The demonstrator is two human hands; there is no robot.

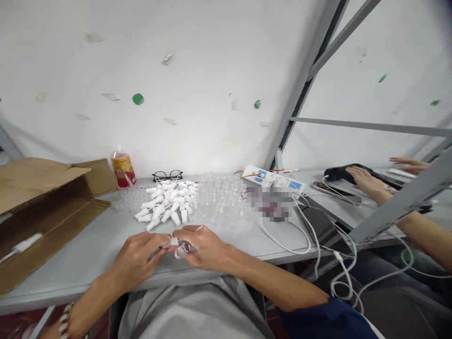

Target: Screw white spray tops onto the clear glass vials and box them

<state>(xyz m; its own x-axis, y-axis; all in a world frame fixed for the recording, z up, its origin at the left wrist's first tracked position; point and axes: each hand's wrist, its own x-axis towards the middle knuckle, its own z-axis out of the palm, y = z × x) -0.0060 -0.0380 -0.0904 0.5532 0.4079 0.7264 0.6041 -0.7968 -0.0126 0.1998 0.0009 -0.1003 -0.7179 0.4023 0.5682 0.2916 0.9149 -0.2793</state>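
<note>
My right hand is closed around a small clear bottle, whose round end faces me. A thin white tube sticks up by its fingers. My left hand is pinched, its fingertips meeting a small white piece at the bottle. A thin dark edge shows among the left fingers; what it belongs to is unclear. Just beyond both hands lies a heap of white spray caps with thin tubes. Many clear bottles stand to the right of the heap, and more clear pieces lie left of it.
An open cardboard box with a white cap inside takes up the left. At the wall are a yellow-labelled drink bottle and eyeglasses. Power strips and loose white cables lie right, beside another person's hands.
</note>
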